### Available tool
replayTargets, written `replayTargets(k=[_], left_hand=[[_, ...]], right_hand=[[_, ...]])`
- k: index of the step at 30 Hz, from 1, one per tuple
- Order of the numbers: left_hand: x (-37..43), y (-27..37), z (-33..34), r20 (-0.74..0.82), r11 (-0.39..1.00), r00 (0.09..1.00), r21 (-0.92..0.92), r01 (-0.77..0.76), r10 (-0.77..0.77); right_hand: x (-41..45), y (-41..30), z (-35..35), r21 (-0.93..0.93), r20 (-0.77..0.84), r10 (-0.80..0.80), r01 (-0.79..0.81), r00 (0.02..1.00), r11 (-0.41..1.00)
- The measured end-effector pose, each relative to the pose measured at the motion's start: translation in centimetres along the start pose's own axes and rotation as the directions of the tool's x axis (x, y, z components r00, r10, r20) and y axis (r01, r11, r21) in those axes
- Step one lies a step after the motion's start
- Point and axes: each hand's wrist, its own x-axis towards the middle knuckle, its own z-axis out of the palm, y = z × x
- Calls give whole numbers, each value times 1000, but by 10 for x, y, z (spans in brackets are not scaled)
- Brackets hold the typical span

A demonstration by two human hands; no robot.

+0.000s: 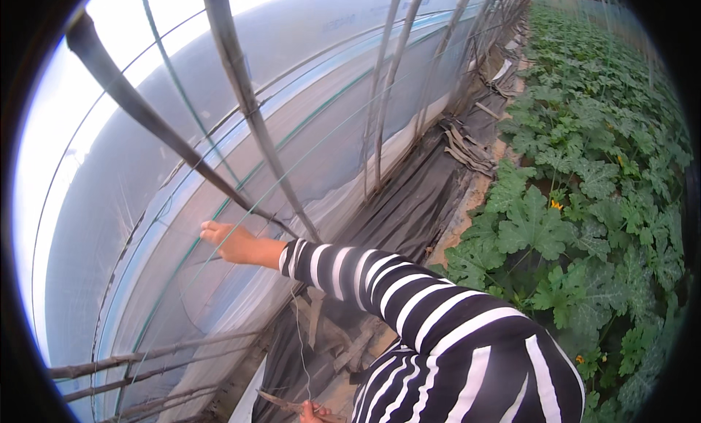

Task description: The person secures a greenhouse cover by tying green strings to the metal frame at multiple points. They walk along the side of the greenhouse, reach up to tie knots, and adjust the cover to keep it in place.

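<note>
My right hand [231, 243] reaches out at the end of a black-and-white striped sleeve, beside the translucent plastic film wall of a greenhouse. Its fingers are bent together close to a green cord [222, 208]; whether something thin is pinched between them is too small to tell. Low in the picture, my left hand [313, 412] is cut off by the edge. It grips a thin brown pointed tool [279, 402], possibly a rusty blade. A pale string [303, 349] hangs down towards that hand from below my right forearm.
Slanting poles [241, 89] and wires stand along the film wall [328, 149]. Horizontal poles [153, 357] cross at lower left. Black ground sheeting [405, 215] covers the path, with dry scraps [465, 149] on it. Leafy squash-like plants [580, 204] with yellow flowers fill the right side.
</note>
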Motion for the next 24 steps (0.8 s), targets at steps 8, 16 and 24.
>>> replayTargets(k=[8,16,24], left_hand=[[-10,7,13,-104,998,994,57,-18,24],[33,-1,-17,-29,977,984,118,177,-175],[39,-2,-2,42,974,986,170,149,-158]], right_hand=[[-14,99,-69,586,-158,568,-386,808,712],[47,236,-110,761,-110,866,-519,488,389],[37,221,-126,740,139,926,-658,352,139]])
